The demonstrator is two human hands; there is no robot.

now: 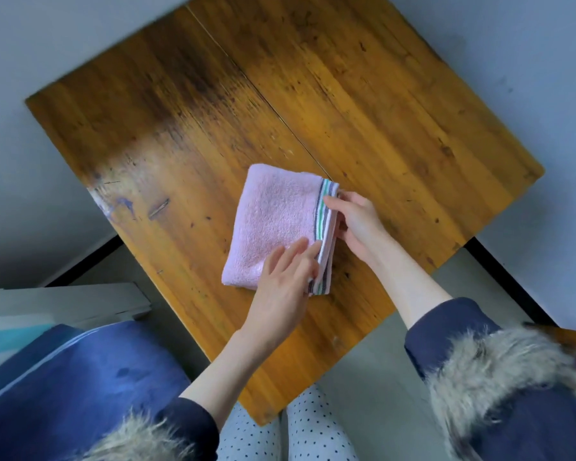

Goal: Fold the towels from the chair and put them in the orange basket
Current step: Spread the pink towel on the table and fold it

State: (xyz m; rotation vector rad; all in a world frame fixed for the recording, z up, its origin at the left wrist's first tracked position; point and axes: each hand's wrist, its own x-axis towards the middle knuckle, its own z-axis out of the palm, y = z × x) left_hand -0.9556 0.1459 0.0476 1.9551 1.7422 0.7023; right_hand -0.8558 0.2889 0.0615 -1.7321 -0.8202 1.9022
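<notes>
Two hands on folded pink towel (273, 224), left hand (285, 281) pressing flat, right hand (353, 224) pinching striped edge, wooden table (379, 111)

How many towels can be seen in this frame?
1. A pink towel lies folded on the wooden table, with the left hand and right hand at its striped edge. The chair and basket are out of view, so others may be hidden.
</notes>
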